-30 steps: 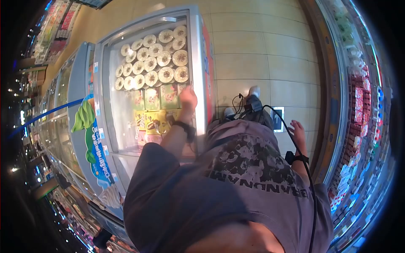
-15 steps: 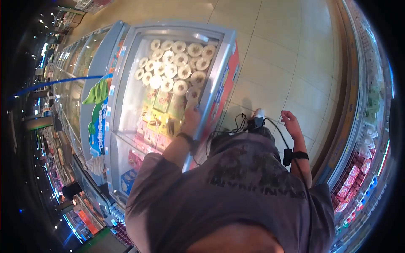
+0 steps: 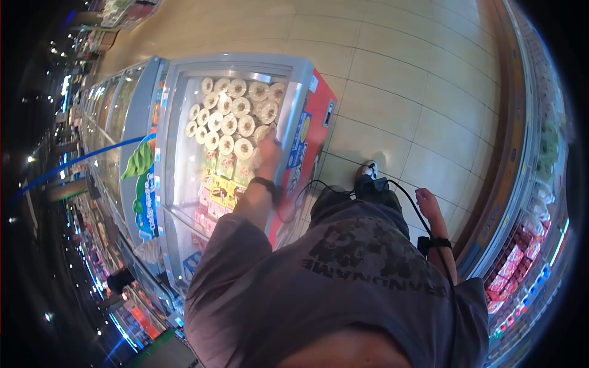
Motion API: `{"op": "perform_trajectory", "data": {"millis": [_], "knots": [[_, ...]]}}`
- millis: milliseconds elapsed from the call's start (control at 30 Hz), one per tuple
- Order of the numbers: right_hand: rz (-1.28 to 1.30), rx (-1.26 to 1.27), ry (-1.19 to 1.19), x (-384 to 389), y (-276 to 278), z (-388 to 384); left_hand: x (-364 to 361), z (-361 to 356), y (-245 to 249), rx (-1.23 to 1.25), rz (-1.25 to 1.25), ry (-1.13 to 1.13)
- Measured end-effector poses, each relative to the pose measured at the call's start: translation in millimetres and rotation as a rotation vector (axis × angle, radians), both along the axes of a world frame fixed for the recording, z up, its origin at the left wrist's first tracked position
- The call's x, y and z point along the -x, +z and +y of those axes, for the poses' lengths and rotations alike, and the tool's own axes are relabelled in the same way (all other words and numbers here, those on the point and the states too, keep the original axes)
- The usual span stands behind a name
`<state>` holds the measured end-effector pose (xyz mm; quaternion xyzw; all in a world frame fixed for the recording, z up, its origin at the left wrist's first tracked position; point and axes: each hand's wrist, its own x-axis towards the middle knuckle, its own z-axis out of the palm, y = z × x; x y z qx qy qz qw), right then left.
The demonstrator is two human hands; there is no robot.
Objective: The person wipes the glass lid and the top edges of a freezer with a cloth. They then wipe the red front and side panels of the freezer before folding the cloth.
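Observation:
At the near right side of a chest freezer [image 3: 300,92], my left hand [image 3: 268,154] reaches over the rim and glass top, with a dark band on the wrist. Its fingers are blurred against the glare, so I cannot make out whether they grip anything. Close to them, under the glass, stand several round-topped cones or cups [image 3: 243,148] with pale rims and brown centres. Yellow and green boxes [image 3: 222,191] lie nearer to me. My right hand [image 3: 428,203] hangs by my side above the floor, its fingers curled in with nothing seen in them.
A green ice-cream cone sign [image 3: 141,162] stands along the freezer's left side, with more glass freezers [image 3: 101,122] beyond. Shelving with red packages [image 3: 509,270] runs along the right. Black cables [image 3: 405,199] hang in front of me over the tiled floor [image 3: 392,116].
The freezer has shifted left and down in view. My left hand sits closer to the round tops. My right hand's fingers, looser before, have curled in.

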<state>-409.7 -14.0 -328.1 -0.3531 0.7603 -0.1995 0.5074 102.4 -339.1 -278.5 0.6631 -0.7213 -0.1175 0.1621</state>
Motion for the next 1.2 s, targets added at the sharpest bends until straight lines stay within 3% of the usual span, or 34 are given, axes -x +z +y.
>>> {"op": "perform_trajectory", "data": {"millis": [33, 67, 233, 300, 433, 533, 667, 700, 733, 800, 833, 900, 933, 967, 1033, 1100, 1167, 1200], "knots": [[-0.009, 0.002, 0.019, 1, -6, -6, -2, 7, 3, -0.005, 0.028, 0.007], [-0.033, -0.009, 0.031, 1, -5, -16, 1, 11, 18, -0.190, -0.064, 0.094], [-0.042, 0.065, 0.128, 3, 7, -84, -31, 44, 1, -0.157, -0.110, 0.117], [-0.007, 0.100, 0.166, 8, 13, -111, -29, 53, 8, -0.273, -0.076, 0.214], [0.003, 0.115, 0.153, 23, 21, -142, -17, 42, 10, -0.270, -0.010, 0.276], [0.031, 0.142, 0.144, 37, 15, -155, 9, 5, 13, -0.310, 0.058, 0.278], [0.065, 0.100, 0.120, 52, 20, -163, 60, -95, -5, -0.142, 0.188, 0.098], [0.059, 0.127, 0.111, 58, 16, -163, 67, -126, -15, -0.132, 0.116, 0.017], [0.033, 0.169, 0.081, 63, 11, -163, 87, -151, 1, -0.252, 0.140, 0.016], [0.064, 0.082, 0.021, 68, 19, -173, 108, -197, -28, 0.000, 0.461, -0.032], [0.082, 0.061, -0.019, 68, 23, -177, 114, -210, -44, -0.028, 0.471, -0.038], [0.099, 0.075, -0.008, 77, 27, -192, 128, -221, -48, -0.043, 0.688, 0.325], [0.103, 0.111, 0.013, 78, 26, -197, 134, -215, -39, -0.109, 0.632, 0.443], [0.084, 0.053, -0.053, 73, 43, -213, 130, -216, -47, -0.143, 0.622, 0.430], [0.140, 0.047, -0.037, 72, 47, -235, 109, -225, -68, -0.047, 0.941, 0.657], [0.164, -0.037, -0.049, 55, 84, -271, 135, -238, 30, -0.185, 1.079, 0.813], [0.091, -0.018, -0.100, 54, 67, -277, 92, -265, -21, -0.008, 1.234, 0.710], [0.086, -0.034, -0.107, 52, 60, -279, 102, -269, -7, -0.023, 1.223, 0.713]]}}
